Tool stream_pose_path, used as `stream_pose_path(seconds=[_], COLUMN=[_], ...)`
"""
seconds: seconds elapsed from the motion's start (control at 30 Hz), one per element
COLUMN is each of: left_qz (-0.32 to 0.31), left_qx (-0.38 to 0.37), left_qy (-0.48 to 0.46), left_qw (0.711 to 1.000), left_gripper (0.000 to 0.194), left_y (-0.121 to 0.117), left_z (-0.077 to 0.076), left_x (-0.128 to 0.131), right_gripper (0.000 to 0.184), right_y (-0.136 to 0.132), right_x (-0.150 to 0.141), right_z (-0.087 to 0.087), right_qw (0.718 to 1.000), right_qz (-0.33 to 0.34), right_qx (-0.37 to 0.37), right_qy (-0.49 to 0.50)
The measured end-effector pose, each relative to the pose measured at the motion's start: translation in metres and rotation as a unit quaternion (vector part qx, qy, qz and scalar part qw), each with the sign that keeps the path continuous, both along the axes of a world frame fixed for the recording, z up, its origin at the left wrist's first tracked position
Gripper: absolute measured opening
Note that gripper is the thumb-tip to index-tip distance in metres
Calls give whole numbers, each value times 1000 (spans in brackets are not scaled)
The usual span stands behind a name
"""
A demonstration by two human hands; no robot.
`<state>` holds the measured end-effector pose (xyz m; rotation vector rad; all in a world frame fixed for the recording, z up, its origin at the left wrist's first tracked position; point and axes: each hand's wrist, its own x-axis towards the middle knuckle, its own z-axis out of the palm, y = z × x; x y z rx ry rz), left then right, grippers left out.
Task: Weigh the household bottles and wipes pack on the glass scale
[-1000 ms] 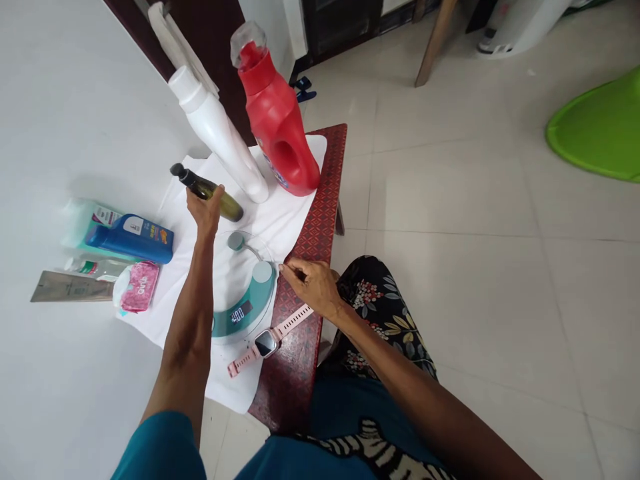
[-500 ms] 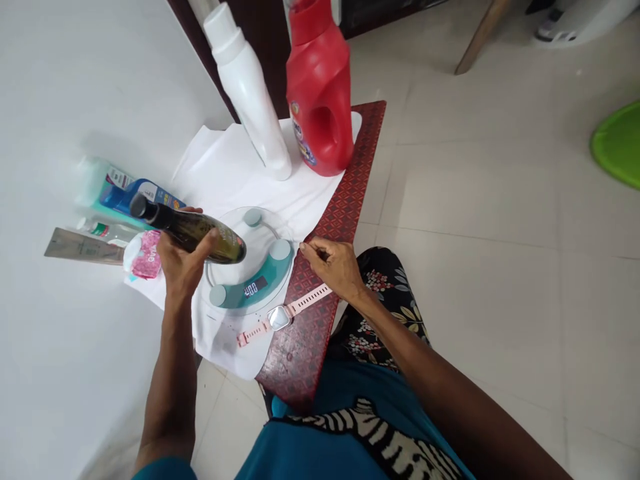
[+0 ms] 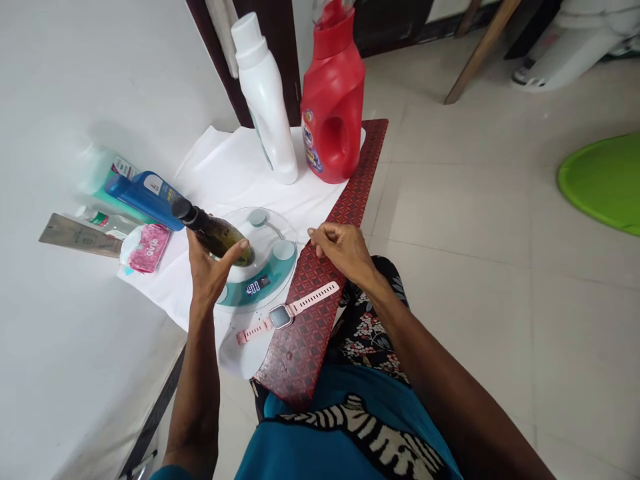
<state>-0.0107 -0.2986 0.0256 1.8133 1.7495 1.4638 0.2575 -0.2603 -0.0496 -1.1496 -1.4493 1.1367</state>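
My left hand [image 3: 207,277] is wrapped around a dark green pump-style bottle [image 3: 223,239] with a black top. The bottle is tilted over a round glass scale [image 3: 277,272] with a teal band and a lit display; whether its base touches the glass I cannot tell. Beside the table's red edge, my right hand [image 3: 347,250] has its fingers curled together, with nothing visible in them. A pink-strapped smartwatch [image 3: 281,317] lies across the white cloth [image 3: 210,157] and the red tabletop [image 3: 295,353].
Toward the back stand a white bottle [image 3: 267,100] and a red detergent jug [image 3: 333,100]. Along the wall are a blue bottle [image 3: 150,197], a clear bottle [image 3: 113,223], a pink tissue pack [image 3: 151,248] and a flat grey-brown piece [image 3: 80,235]. A green object [image 3: 605,180] is at right.
My left hand has brought the bottle from the cloth beyond the scale toward me, over the glass. My right hand stays by the table edge. The camera view has shifted.
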Motion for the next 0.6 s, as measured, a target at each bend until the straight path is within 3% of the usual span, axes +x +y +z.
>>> stream_pose_path(seconds=[0.1, 0.23, 0.4, 0.6], left_qz=[-4, 17, 43, 105], left_qx=[1, -8, -31, -58], left_qy=[-3, -10, -22, 22], left_qw=[1000, 1000, 998, 992], left_gripper=[78, 85, 84, 80], left_y=[-10, -25, -36, -31], left_z=[0, 2, -1, -3], left_x=[-4, -11, -13, 5], right_gripper=[43, 40, 39, 40], right_y=[27, 70, 110, 127], right_x=[-5, -33, -71, -79], right_z=[10, 12, 6, -6], right_qw=[996, 993, 998, 998], right_qz=[-67, -96, -43, -32], right_qx=[54, 65, 37, 8], right_qy=[-12, -19, -30, -62])
